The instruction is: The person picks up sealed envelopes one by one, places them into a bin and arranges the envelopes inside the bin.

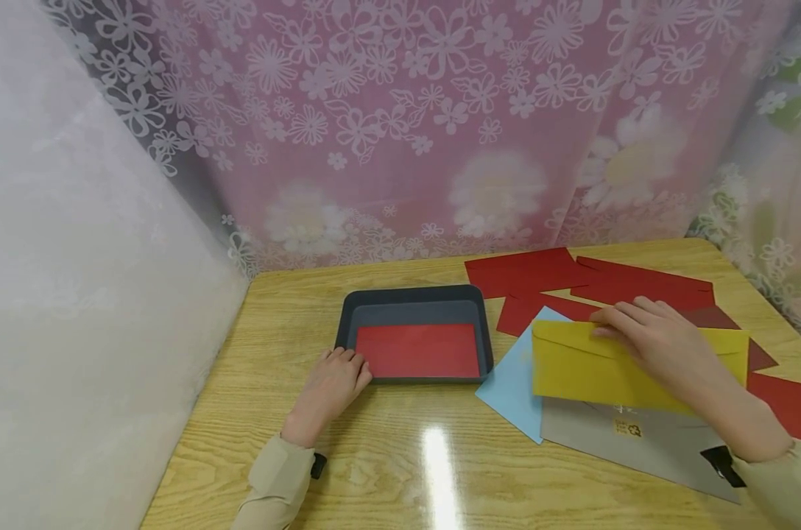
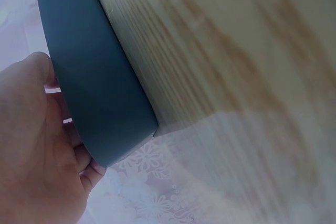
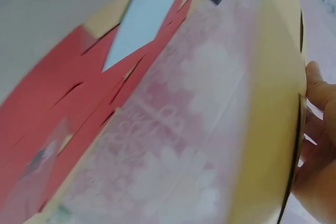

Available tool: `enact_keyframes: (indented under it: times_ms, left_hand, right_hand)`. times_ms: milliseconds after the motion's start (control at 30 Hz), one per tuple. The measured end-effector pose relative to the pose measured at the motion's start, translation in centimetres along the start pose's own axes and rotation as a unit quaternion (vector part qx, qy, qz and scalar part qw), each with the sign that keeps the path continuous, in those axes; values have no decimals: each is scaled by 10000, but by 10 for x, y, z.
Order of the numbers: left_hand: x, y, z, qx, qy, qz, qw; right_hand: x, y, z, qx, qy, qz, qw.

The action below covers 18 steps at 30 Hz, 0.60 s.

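Behind the table hangs a pink curtain (image 1: 387, 132) w/ white flowers, biggest thing in view; pale sheet (image 1: 76, 265) down the left side. Next in size, the wood-grain table (image 1: 374, 456), w/ a bright strip of glare near the front. On it, left of ctr, a dark tray (image 1: 410, 313) w/ one red env (image 1: 417, 351) lying flat inside, toward the near wall.

Right side = pile of envs. Gray env (image 1: 646, 445) nearest the person, several red envs (image 1: 526, 274) spread behind & to the right, overlapping. Yellow env (image 1: 599, 375) is in the R hand, in front of part of the pile, flap side facing the head cam. Light blue env (image 1: 513, 386) pokes out btwn tray & gray env, set at a slant.

R hand (image 1: 668, 350): pinching the yellow env by its top edge, thumb one side, fingers the other. L hand (image 1: 334, 383): gripping the tray at its near left corner, fingers bent over the rim; L wrist cam shows the thumb there too.

Smallest: black strap bits (image 1: 318, 466) at both cuffs & a small printed mark (image 1: 628, 428) on the gray env.
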State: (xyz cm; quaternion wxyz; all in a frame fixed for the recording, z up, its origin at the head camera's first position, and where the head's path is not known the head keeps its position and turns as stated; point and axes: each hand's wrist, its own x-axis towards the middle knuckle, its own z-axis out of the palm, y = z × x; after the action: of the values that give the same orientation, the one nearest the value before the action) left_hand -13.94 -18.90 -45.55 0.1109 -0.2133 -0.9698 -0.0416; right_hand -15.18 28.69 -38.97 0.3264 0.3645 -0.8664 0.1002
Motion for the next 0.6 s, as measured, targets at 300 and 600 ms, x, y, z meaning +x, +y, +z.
enact_keyframes:
  times_ms: [300, 600]
  left_hand:
    - [0, -1, 1, 52, -19, 3, 10000]
    - [1, -1, 2, 90, -26, -16, 10000]
  right_hand:
    - [43, -20, 14, 149, 233, -377, 9989]
    - [76, -28, 39, 438, 188, -242, 9986]
